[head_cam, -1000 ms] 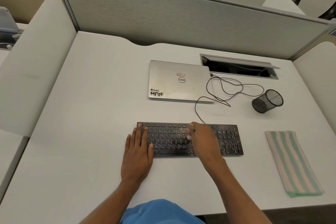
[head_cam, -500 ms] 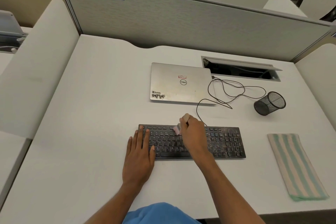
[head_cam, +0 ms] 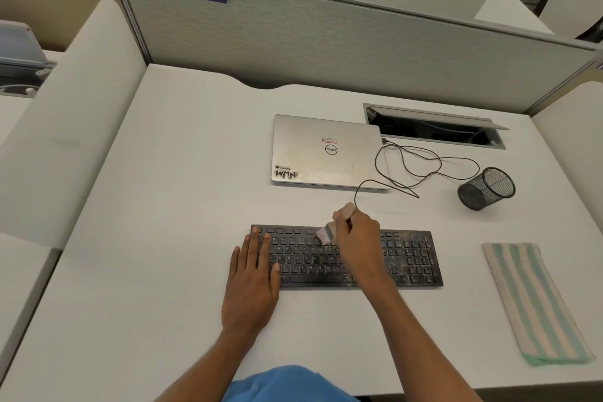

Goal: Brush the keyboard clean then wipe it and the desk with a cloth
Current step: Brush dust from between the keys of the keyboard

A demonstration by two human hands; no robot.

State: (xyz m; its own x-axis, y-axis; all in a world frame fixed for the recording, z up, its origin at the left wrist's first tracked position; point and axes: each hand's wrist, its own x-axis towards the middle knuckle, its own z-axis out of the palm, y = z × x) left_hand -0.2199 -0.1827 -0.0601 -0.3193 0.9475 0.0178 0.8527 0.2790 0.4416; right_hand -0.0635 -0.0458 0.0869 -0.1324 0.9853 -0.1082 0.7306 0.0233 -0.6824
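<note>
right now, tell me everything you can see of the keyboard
The keyboard is a black, flat, full-size, plastic-looking board with a number pad. It lies level on the white desk, on the near side of the closed laptop. Pale specks of dirt cover its right part. The left hand rests flat on its left end, fingers straight. The right hand holds a small brush, bristles on the upper middle keys. A thin black cable leaves its back edge.

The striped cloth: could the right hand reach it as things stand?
Probably yes. The striped cloth lies flat on the desk right of the keyboard, with nothing on it or between it and the right hand. That hand grips the brush, so it would likely have to set that down first.
</note>
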